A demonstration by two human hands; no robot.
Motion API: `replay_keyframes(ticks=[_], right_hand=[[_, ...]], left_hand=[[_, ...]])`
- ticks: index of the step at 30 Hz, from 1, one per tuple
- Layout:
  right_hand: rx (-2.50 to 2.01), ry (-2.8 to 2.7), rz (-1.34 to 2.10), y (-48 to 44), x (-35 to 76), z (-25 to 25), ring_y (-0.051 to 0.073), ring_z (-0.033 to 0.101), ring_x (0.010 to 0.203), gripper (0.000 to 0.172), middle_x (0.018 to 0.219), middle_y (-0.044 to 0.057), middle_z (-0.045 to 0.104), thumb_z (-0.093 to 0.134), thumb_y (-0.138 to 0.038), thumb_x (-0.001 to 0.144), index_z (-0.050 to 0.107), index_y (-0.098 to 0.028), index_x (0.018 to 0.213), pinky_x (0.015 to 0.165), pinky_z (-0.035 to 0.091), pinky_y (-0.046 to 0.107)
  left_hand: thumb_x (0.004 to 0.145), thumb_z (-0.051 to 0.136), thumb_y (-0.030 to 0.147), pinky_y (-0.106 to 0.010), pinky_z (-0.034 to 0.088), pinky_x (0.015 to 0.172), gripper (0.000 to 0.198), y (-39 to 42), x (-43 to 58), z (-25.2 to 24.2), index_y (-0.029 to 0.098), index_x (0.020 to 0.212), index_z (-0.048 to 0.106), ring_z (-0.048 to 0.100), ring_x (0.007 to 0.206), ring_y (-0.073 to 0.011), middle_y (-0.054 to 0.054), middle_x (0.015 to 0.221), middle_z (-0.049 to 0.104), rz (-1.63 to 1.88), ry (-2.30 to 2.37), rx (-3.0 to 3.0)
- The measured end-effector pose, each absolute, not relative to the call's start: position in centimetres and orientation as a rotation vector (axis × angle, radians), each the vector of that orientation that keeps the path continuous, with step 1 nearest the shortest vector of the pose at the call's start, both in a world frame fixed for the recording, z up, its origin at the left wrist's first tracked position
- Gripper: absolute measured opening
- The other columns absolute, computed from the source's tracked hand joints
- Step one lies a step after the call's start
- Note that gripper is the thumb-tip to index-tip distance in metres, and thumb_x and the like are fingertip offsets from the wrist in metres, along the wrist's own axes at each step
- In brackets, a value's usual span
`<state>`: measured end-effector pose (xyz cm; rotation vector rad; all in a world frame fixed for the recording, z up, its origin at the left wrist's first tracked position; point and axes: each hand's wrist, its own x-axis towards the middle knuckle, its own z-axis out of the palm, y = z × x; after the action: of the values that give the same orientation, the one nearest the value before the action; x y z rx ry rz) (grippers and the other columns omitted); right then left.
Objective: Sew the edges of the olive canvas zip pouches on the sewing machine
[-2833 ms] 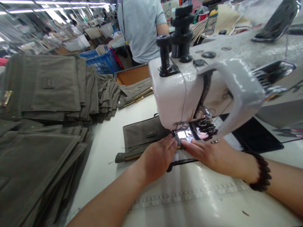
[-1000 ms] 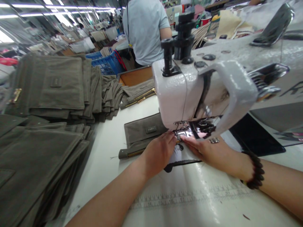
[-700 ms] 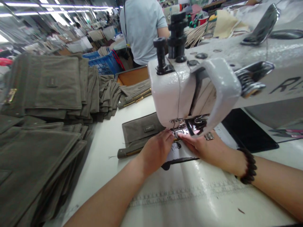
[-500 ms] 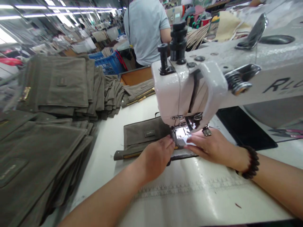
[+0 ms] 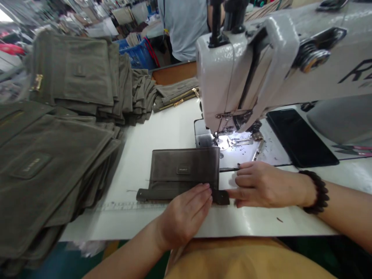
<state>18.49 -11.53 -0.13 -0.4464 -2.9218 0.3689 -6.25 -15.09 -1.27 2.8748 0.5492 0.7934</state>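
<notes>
A dark olive fabric bag panel (image 5: 165,161) with a small label patch (image 5: 183,169) lies in front of the sewing machine (image 5: 223,89), apart from the needle. Along its near edge runs a strip with a tab at each end. My left hand (image 5: 186,213) is closed over this near edge toward the right, fingers together on top and thumb hidden. At the right-hand tab is my right hand (image 5: 261,186). Its index finger reaches the tab's end, while the other fingers are loosely bent and slightly apart. It wears a dark beaded bracelet (image 5: 315,192).
Stacks of olive fabric pieces (image 5: 72,69) fill the left side. More zippered pieces (image 5: 177,95) lie behind. A black phone (image 5: 302,137) and scissors (image 5: 354,149) are on the right. A blue crate (image 5: 139,54) and a person (image 5: 186,29) are beyond the table.
The bag panel has come out from under the presser foot toward my body. Both hands moved nearer with it. The view has tilted downward, showing the table's front edge.
</notes>
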Motion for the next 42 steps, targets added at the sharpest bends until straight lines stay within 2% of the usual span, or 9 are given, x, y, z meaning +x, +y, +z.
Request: replay_keyframes(ticks=[3,7,16,24,27,31,34,37,42], right_hand=[[-0.467,-2.960,0.353,-11.7,18.4,-0.2,0.013,0.040,0.058,0.028,0.067,0.000,0.050,0.039,-0.037,0.090,0.052,-0.020,0.108,0.058,0.024,0.030],[-0.506,-2.982,0.290,-12.0,18.0,-0.3,0.013,0.040,0.059,0.028,0.067,0.001,0.051,0.039,-0.041,0.089,0.056,-0.019,0.095,0.059,0.024,0.030],[-0.592,-2.936,-0.041,-12.7,17.3,-0.4,0.013,0.040,0.057,0.025,0.061,0.001,0.050,0.038,-0.032,0.090,0.056,-0.017,0.085,0.057,0.023,0.031],[-0.543,-2.892,-0.055,-12.3,17.7,-0.3,0.013,0.045,0.057,0.027,0.063,0.002,0.054,0.038,-0.031,0.091,0.057,-0.014,0.086,0.057,0.027,0.031],[-0.594,-2.782,-0.100,-11.9,18.3,-0.3,0.013,0.049,0.060,0.028,0.066,0.003,0.056,0.038,-0.030,0.091,0.055,-0.009,0.100,0.059,0.031,0.030],[-0.653,-2.769,-0.014,-11.8,18.2,-0.3,0.014,0.049,0.060,0.025,0.067,0.003,0.056,0.039,-0.027,0.090,0.055,-0.011,0.102,0.057,0.032,0.030],[-0.660,-2.792,0.085,-12.1,17.8,-0.4,0.014,0.050,0.060,0.025,0.067,0.002,0.056,0.038,-0.027,0.090,0.056,-0.014,0.102,0.056,0.033,0.030],[-0.682,-2.748,0.077,-12.3,17.7,-0.4,0.015,0.052,0.060,0.027,0.066,0.003,0.057,0.035,-0.027,0.091,0.058,-0.015,0.100,0.058,0.035,0.030],[-0.664,-2.661,-0.087,-12.3,17.9,0.0,0.014,0.055,0.058,0.039,0.068,0.004,0.061,0.023,-0.028,0.094,0.060,-0.016,0.096,0.059,0.039,0.030]], left_hand=[[0.082,0.040,0.003,-0.037,0.052,0.087,0.021,-15.2,-6.2,-1.2,-0.001,0.094,0.058,0.055,0.105,-0.0257,-0.017,0.093,0.064,0.840,0.516,2.883],[0.082,0.042,0.003,-0.038,0.051,0.087,0.021,-15.4,-6.1,-1.1,0.000,0.092,0.059,0.054,0.105,-0.0257,-0.017,0.092,0.065,0.842,0.469,2.904],[0.080,0.045,0.004,-0.037,0.053,0.084,0.019,-15.6,-5.9,-1.0,0.000,0.088,0.061,0.058,0.099,-0.0264,-0.015,0.092,0.065,0.807,0.486,2.975],[0.081,0.046,0.004,-0.035,0.053,0.084,0.019,-15.4,-5.9,-1.0,0.004,0.095,0.058,0.057,0.101,-0.0221,-0.014,0.092,0.065,0.868,0.562,2.933],[0.079,0.051,0.007,-0.030,0.054,0.078,0.015,-14.4,-6.3,0.2,0.010,0.090,0.060,0.061,0.091,-0.0172,-0.010,0.092,0.065,1.052,0.971,2.655],[0.074,0.059,0.011,-0.024,0.053,0.069,0.008,-11.0,-7.3,3.6,0.014,0.080,0.062,0.062,0.077,-0.0128,-0.003,0.083,0.064,1.475,1.507,2.169],[0.073,0.060,0.013,-0.023,0.051,0.069,0.008,-6.7,-7.4,6.8,0.014,0.081,0.062,0.061,0.076,-0.0121,-0.001,0.081,0.064,1.907,1.571,2.008],[0.075,0.059,0.017,-0.027,0.049,0.077,0.008,-1.1,-6.5,9.3,0.013,0.082,0.062,0.060,0.084,-0.0139,-0.003,0.087,0.063,2.196,1.446,2.072],[0.080,0.054,0.017,-0.033,0.040,0.093,0.022,5.4,-4.5,9.4,0.012,0.100,0.060,0.054,0.105,-0.0192,-0.011,0.108,0.061,1.749,1.360,2.201]])
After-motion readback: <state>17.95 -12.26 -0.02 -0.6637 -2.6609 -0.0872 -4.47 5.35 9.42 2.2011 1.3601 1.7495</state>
